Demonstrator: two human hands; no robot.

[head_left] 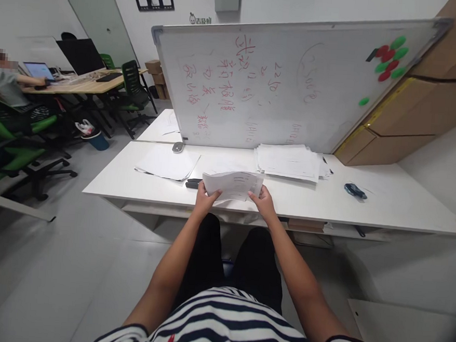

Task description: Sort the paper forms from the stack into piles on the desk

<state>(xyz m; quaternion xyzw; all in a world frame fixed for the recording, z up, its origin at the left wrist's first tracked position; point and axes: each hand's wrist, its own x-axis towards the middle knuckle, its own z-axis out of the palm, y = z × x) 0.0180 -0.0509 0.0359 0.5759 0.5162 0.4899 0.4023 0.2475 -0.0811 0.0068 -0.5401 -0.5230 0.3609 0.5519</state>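
Observation:
A thin stack of printed sheets (232,185) is held just above the near edge of the white table (385,208). My left hand (206,198) grips its left corner, fingers closed on the paper. My right hand (264,199) pinches its right corner the same way. A black stapler-like object (193,183) lies on the table just left of my left hand. A thick pile of papers (289,161) rests behind the held sheets, and a few loose sheets (168,164) lie to the left.
A large whiteboard (288,86) with red writing and coloured magnets leans along the table's far side. A dark blue object (354,190) lies at the right. Cardboard boxes (419,111) stand behind. A person sits at a laptop far left among green chairs (15,140).

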